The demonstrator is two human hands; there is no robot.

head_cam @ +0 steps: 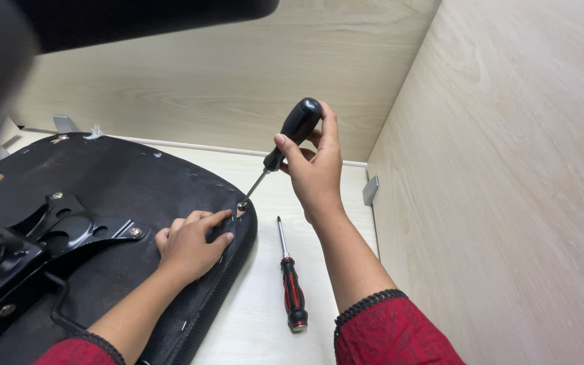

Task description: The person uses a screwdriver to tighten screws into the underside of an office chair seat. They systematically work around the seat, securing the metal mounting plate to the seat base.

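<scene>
In my right hand (315, 172) I see a screwdriver (290, 135) with a black handle and silvery shaft. At its tip the seat (116, 182) is black, textured fabric at the edge under my left hand (190, 243). Just below my grip lies a red-and-black striped spare screwdriver (292, 287) on a pale wood-grain floor (272, 324). My sleeves (393, 334) are red, trimmed black.

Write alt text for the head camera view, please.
A right hand holds a black-handled screwdriver with its tip at a screw on the edge of an upturned black chair seat, while the left hand rests flat on the seat beside it. A red-and-black screwdriver lies on the pale wooden surface.
</scene>
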